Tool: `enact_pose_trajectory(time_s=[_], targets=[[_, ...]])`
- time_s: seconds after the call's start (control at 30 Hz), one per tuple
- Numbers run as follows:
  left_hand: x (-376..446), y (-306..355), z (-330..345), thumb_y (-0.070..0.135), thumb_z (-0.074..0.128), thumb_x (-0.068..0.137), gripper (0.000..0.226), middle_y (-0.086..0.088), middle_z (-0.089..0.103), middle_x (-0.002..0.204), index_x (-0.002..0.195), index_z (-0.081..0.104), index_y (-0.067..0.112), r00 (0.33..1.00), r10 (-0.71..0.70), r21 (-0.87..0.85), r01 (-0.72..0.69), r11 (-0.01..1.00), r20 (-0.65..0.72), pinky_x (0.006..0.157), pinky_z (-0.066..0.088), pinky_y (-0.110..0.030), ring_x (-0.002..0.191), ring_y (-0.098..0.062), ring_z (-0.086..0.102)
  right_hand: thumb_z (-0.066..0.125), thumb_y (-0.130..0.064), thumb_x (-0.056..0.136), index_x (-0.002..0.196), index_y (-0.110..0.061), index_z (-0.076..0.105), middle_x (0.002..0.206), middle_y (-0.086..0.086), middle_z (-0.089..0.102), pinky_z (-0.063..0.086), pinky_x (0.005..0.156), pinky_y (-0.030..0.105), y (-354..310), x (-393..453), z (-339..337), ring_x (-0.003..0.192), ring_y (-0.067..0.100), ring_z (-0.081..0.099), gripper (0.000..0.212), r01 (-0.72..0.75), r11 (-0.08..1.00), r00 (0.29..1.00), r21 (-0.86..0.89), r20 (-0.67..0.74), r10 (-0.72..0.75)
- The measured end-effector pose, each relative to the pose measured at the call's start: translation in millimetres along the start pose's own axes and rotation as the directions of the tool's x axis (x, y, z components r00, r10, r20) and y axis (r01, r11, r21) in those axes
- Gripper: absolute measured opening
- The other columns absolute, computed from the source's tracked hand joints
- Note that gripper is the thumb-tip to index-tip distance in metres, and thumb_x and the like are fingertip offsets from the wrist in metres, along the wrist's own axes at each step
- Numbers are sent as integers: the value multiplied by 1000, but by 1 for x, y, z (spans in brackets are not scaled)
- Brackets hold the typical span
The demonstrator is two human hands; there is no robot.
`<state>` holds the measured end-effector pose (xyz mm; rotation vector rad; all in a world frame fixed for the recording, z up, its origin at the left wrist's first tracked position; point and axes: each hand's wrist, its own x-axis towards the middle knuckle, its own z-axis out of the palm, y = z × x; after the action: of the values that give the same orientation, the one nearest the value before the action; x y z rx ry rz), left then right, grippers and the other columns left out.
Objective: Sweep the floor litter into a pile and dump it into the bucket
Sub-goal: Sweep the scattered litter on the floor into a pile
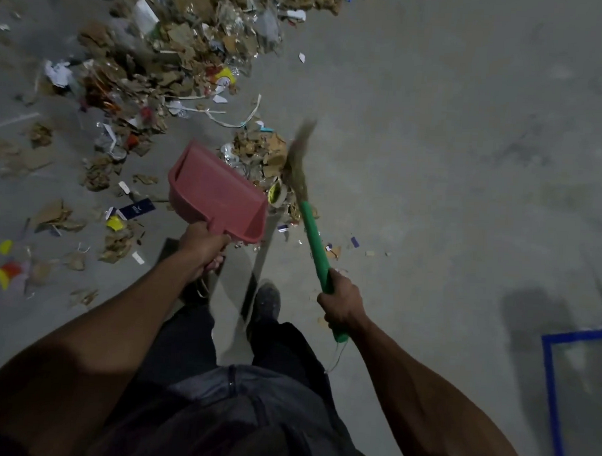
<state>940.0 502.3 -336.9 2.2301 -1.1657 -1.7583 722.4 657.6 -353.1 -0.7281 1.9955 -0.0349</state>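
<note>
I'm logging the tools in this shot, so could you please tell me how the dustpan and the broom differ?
The dustpan is pink, broad and scoop-shaped; the broom is long and thin, with a green handle and straw-coloured bristles. The left hand grips the dustpan; the right hand grips the broom. The dustpan's inside looks empty, while the broom's bristles meet a small litter pile. Both point toward that pile.
</note>
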Motion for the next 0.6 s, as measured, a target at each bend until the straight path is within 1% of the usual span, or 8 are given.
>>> enact_pose_trajectory(time_s=[0.07,0.13,0.2,0.3,0.37,0.47,0.53,0.6], targets=[[10,1,-7,6,60,88,10,-13,54,64,98,59,5,1000,9,21,-10,1000,12,38,37,-20,43,-19,45,51,-5,81,137,-20,46,92,14,62,58,49,40,2,-11,5,58,32,66,58,-40,991,997,127,-67,49],[20,2,-13,9,62,87,13,-12,56,63,99,61,5,999,26,42,-27,999,28,39,39,-21,43,-20,47,51,-3,82,140,-22,45,87,13,62,54,43,32,-1,-23,14,52,27,61,61,-82,962,985,259,-126,118],[32,5,-21,11,64,85,17,-12,59,68,101,62,6,997,52,59,-56,997,64,44,42,-24,49,-22,50,52,-1,83,139,-20,46,83,13,61,49,41,28,-7,-33,27,50,25,58,59,-121,908,957,401,-195,214],[48,5,-36,12,64,83,21,-15,62,78,102,63,5,989,70,91,-83,992,129,48,43,-27,56,-25,53,52,2,84,135,-10,48,82,15,59,49,42,30,-16,-46,51,51,27,55,53,-186,801,889,569,-250,384],[57,5,-46,11,63,84,15,-16,62,77,97,62,5,982,90,128,-112,985,165,45,42,-26,52,-24,53,53,3,85,131,-2,49,84,19,58,50,46,34,-18,-51,67,54,28,54,46,-232,718,831,656,-251,497],[68,3,-59,7,61,85,4,-13,59,71,84,58,9,970,101,156,-137,978,221,44,41,-25,47,-23,51,56,0,86,127,0,52,92,24,61,49,48,32,-14,-45,80,58,30,57,40,-314,624,754,716,-212,622],[76,0,-67,6,59,86,6,-13,58,68,82,57,10,967,93,168,-135,976,238,41,40,-24,46,-21,50,57,1,85,116,5,53,87,24,60,47,47,31,-12,-35,82,55,29,58,32,-366,581,731,727,-162,663],[81,-3,-75,4,57,87,4,-12,56,66,86,57,7,966,75,167,-119,979,249,36,38,-22,44,-19,48,57,2,83,112,12,54,80,22,57,47,48,32,-12,-24,80,52,28,57,31,-419,594,745,687,-114,658]])
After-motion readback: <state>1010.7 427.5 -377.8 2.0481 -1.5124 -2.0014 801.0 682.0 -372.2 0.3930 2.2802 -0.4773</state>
